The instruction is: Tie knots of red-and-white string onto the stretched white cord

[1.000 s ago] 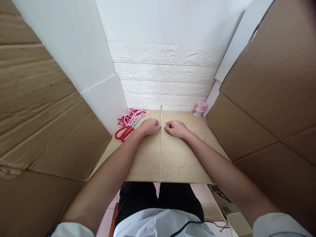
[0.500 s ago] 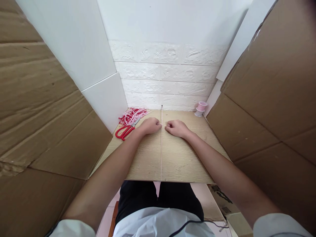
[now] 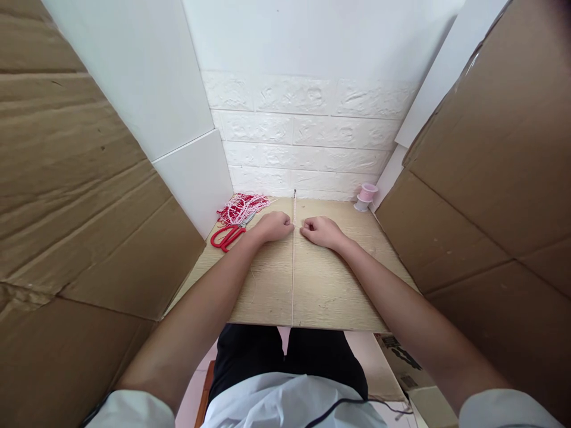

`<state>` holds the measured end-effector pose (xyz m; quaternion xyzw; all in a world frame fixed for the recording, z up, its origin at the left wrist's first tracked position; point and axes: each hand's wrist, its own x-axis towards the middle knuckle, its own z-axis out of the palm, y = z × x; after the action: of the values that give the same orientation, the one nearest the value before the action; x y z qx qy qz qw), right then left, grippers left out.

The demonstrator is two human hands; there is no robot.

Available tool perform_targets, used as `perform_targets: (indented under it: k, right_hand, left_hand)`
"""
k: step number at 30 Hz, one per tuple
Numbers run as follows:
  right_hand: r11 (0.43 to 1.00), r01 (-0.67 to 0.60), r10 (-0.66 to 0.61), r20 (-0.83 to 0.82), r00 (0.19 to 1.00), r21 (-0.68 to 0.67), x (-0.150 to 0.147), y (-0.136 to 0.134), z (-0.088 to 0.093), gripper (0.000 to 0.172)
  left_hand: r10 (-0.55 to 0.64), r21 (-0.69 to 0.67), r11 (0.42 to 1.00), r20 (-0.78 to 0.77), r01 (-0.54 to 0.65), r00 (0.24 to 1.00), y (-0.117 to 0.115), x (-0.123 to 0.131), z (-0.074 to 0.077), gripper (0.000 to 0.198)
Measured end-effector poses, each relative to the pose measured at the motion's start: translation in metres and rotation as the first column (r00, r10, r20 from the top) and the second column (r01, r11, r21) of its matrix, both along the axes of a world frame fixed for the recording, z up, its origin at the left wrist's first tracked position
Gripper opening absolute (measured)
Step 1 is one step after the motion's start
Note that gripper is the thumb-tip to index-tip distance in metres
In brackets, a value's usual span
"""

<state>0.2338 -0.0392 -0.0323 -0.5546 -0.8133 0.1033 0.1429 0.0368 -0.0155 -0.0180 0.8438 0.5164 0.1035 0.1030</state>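
A thin pale cord [image 3: 293, 273] runs straight down the middle of the wooden board, from a small dark pin [image 3: 295, 191] at the wall to the front edge. Its upper part looks thicker, pink and white. My left hand [image 3: 277, 226] is closed just left of the cord, fingertips at it; what they pinch is too small to make out. Just right of the cord, my right hand [image 3: 322, 231] has its fingers curled together, and anything between them is too small to see.
Red-handled scissors [image 3: 227, 236] lie at the left beside a pile of red and white cords [image 3: 243, 208]. Spools with pink thread [image 3: 367, 192] stand at the back right. Cardboard walls [image 3: 89, 178] rise on both sides of the wooden board [image 3: 339, 297].
The view has shifted slightly. Both hands hold nearly the same pose beside the cord.
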Motion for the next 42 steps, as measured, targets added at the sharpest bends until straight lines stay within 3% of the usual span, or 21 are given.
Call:
perform_targets:
  k: [29,42]
  right_hand:
    - [1.000,-0.019,0.019,-0.029,0.999,0.008,0.000,0.000,-0.001,0.028]
    - [1.000,-0.013,0.013,-0.023,1.000,-0.001,0.000,0.001,0.001,0.025]
  left_hand:
    - [-0.005,0.003,1.000,0.002,0.005,1.000,0.002,-0.002,-0.003,0.032]
    - [-0.051,-0.070,0.996,0.069,0.056,0.996,-0.002,-0.007,0.009,0.027]
